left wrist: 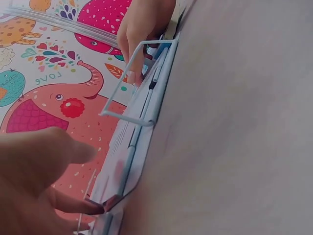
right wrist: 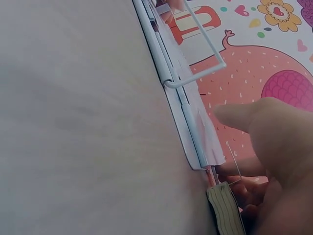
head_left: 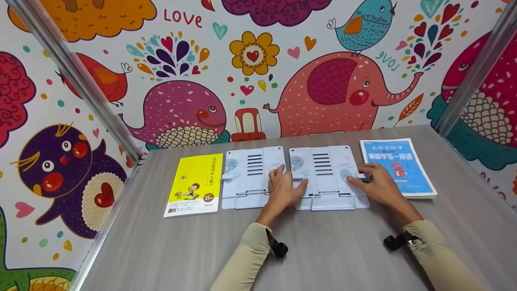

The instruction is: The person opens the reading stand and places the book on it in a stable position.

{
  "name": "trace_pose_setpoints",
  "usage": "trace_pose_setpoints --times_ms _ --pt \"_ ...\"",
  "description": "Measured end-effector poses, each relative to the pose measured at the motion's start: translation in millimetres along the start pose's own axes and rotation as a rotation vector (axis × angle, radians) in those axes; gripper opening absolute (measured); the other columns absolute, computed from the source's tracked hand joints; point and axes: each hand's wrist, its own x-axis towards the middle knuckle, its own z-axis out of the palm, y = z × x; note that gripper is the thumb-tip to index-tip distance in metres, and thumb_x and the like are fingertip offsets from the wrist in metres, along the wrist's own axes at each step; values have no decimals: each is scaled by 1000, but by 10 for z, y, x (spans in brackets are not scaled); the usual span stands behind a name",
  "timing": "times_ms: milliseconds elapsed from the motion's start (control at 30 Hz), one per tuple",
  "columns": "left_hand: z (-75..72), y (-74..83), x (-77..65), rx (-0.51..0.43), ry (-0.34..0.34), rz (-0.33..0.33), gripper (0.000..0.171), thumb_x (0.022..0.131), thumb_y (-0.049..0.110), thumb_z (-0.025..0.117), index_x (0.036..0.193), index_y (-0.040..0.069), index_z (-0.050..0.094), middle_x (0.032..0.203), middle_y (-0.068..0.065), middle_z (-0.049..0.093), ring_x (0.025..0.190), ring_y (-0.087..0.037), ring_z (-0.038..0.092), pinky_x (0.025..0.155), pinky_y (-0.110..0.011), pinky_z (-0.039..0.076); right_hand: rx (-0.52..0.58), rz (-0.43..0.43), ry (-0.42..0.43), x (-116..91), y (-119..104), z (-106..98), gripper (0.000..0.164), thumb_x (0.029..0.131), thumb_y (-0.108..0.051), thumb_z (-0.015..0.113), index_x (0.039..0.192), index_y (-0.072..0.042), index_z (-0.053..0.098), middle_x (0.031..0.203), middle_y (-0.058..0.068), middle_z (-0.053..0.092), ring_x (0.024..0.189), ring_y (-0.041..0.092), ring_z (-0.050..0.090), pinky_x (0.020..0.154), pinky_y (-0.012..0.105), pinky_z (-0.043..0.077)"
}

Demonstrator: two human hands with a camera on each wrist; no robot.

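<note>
Two pale book stands lie folded out side by side on the table in the head view, the left stand [head_left: 238, 182] and the right stand [head_left: 341, 163]. Each has a slotted panel and a wire ledge [head_left: 333, 209] at its front. My left hand [head_left: 284, 188] is over the gap between them, thumb by the right stand's left edge. In the left wrist view, a finger reaches that edge. My right hand [head_left: 377, 184] is at the right stand's right edge, near its side tab [head_left: 364, 176]. In the right wrist view, the right thumb [right wrist: 244, 115] stands apart from the panel.
A yellow book [head_left: 198, 173] lies left of the stands. To the right is a blue book [head_left: 404, 169], its near left part behind my right hand. Patterned wall panels [head_left: 250, 93] rise behind the grey table [head_left: 323, 254], with metal posts [head_left: 464, 76] at the corners.
</note>
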Motion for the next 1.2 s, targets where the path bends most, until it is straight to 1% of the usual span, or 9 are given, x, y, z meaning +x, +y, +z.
trace_pose_setpoints --times_ms 133,267,400,500,600,700,833,1000,1200 --pt "-37 -6 11 -47 32 12 58 105 48 64 128 -4 70 169 -21 43 156 -43 30 128 -62 29 73 -16 30 -9 -9 -12 63 101 -38 77 142 8 65 147 31 55 128 47 54 106 63 51" --pt "-77 -28 48 -104 107 59 49 107 43 63 119 -3 77 160 -22 54 152 -44 39 124 -62 33 126 -25 93 -17 1 -39 55 105 -37 71 138 7 68 146 29 57 129 45 55 108 57 49" --pt "-117 -73 93 -199 207 146 34 110 24 59 112 -4 78 146 -25 66 143 -44 53 122 -59 37 196 -9 182 -33 16 -73 44 111 -32 62 136 4 71 144 25 62 124 30 57 104 29 47" --pt "-149 -105 129 -284 247 198 22 108 9 59 110 -4 77 135 -24 73 136 -40 63 122 -53 43 271 7 248 -41 17 -86 35 112 -23 59 133 1 73 136 22 68 113 13 59 92 12 44" --pt "-188 -118 147 -378 211 204 16 106 5 61 113 0 75 128 -18 75 128 -31 68 117 -48 50 337 18 269 -37 4 -86 30 112 -18 57 132 0 71 127 19 69 102 5 59 87 9 45" --pt "-221 -127 146 -488 137 211 15 106 5 62 119 2 70 124 -15 74 120 -26 71 110 -44 56 388 21 260 -28 -10 -83 28 112 -16 56 132 0 67 122 16 67 97 5 60 85 12 48" --pt "-225 -159 150 -593 79 238 19 106 3 62 124 0 65 124 -18 71 117 -27 72 106 -42 59 417 13 240 -17 21 -77 29 112 -14 56 135 1 64 124 14 65 98 6 60 86 10 50" --pt "-210 -160 159 -618 87 249 20 105 -1 62 125 0 65 124 -20 72 118 -30 71 107 -43 58 414 -5 200 -32 27 -85 34 111 -20 60 138 0 60 126 11 64 102 5 63 87 9 52" --pt "-220 -151 159 -598 107 266 21 105 0 63 126 4 65 125 -15 72 118 -24 71 105 -38 59 413 -35 194 -34 3 -107 36 112 -25 61 139 -2 59 130 11 63 104 6 65 89 10 53"
